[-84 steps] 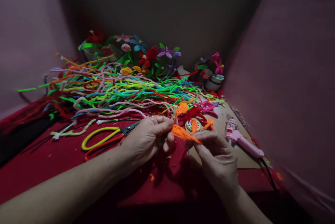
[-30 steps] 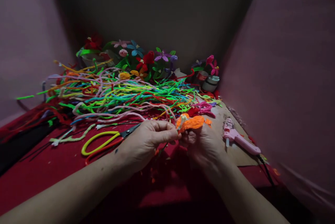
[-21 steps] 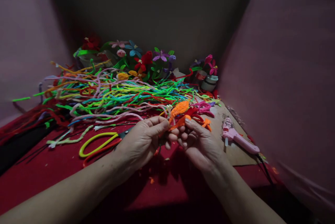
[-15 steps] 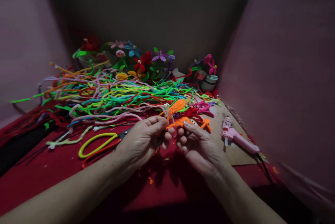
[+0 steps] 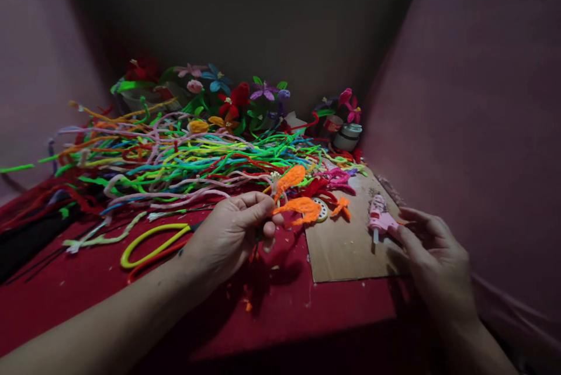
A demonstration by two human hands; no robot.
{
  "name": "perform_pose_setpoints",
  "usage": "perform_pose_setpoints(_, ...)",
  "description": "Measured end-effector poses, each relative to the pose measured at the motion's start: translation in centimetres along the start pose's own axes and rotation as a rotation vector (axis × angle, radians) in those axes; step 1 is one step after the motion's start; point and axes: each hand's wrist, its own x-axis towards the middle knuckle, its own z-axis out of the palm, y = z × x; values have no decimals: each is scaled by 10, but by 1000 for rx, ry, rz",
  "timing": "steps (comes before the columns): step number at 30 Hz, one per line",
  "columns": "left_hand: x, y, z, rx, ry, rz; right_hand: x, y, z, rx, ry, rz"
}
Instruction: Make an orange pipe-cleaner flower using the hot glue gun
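Between the thumb and fingers of my left hand [image 5: 248,226] is a pipe-cleaner flower with fuzzy orange petals [image 5: 291,182] and pale stamens [image 5: 275,179]. Its petals point up and to the right. My right hand [image 5: 438,258] is at the handle of a pink glue gun [image 5: 381,221], thumb on the near side and fingers on the far side. Part of the handle is hidden by the hand. The gun rests on a cardboard sheet [image 5: 346,258], with a pale glue-stick-like tip pointing toward me. A loose orange piece [image 5: 340,208] lies on the cardboard.
Yellow-and-red-handled scissors [image 5: 153,240] lie beside my left wrist on the red cloth [image 5: 280,316]. Behind them spreads a tangled heap of coloured pipe cleaners [image 5: 197,153]. Finished flowers [image 5: 263,91] and a small jar [image 5: 348,136] stand at the back. A round dial-like disc [image 5: 322,209] sits behind the petals.
My right hand has let go of the orange petals and moved right to the glue gun's handle. My left hand still holds the flower. The view has shifted slightly.
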Motion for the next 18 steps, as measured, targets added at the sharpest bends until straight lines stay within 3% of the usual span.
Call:
perform_pose_setpoints(4,1,0,0,10,8,-6,16,34,-7,-546,-140,-302)
perform_pose_setpoints(7,1,0,-2,3,11,5,22,44,-3,-804,-178,-371)
perform_pose_setpoints(15,4,0,-5,-53,-2,54,32,55,-2,-731,-313,-352)
perform_pose_setpoints(18,5,0,-4,-63,-2,55,30,53,-3,-689,-287,-327)
